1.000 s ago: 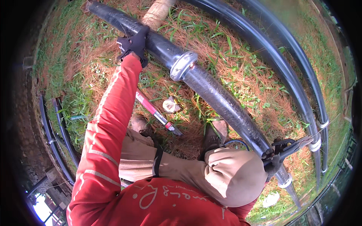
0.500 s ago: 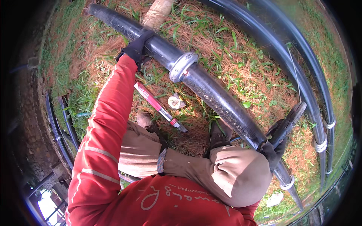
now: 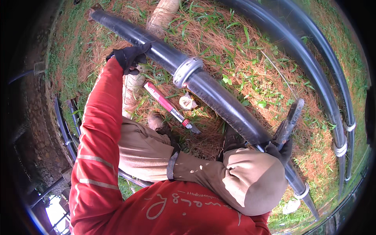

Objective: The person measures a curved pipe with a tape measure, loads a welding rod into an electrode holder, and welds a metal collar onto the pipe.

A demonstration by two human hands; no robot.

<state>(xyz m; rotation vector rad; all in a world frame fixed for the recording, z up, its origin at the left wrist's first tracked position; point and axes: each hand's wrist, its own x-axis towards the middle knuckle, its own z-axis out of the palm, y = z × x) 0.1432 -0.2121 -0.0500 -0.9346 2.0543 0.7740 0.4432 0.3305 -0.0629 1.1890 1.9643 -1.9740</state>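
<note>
A long black pipe (image 3: 231,103) slants across the grass from upper left to lower right. A pale ring-shaped collar (image 3: 188,72) sits around it. At its upper part, my left hand (image 3: 128,58), in a dark glove, has one finger against the pipe's near side, the others loosely bent and apart. Beside my knee, my gloved right hand (image 3: 282,152) is closed around a dark welding electrode holder (image 3: 289,119). A thin welding rod (image 3: 279,73) sticks out from the holder's tip. Near my feet lie a red packet of welding rods (image 3: 161,98) and a tape measure (image 3: 188,102).
Logs (image 3: 162,17) lie under the pipe's upper part. Thick curved black pipes (image 3: 301,51) with pale end collars (image 3: 340,149) run along the right. More dark pipes (image 3: 62,121) are at far left. A white scrap (image 3: 291,206) lies at lower right.
My left hand has loosened from around the pipe and drawn back left to its near side. The electrode holder and its rod have swung leftward, nearer the pipe.
</note>
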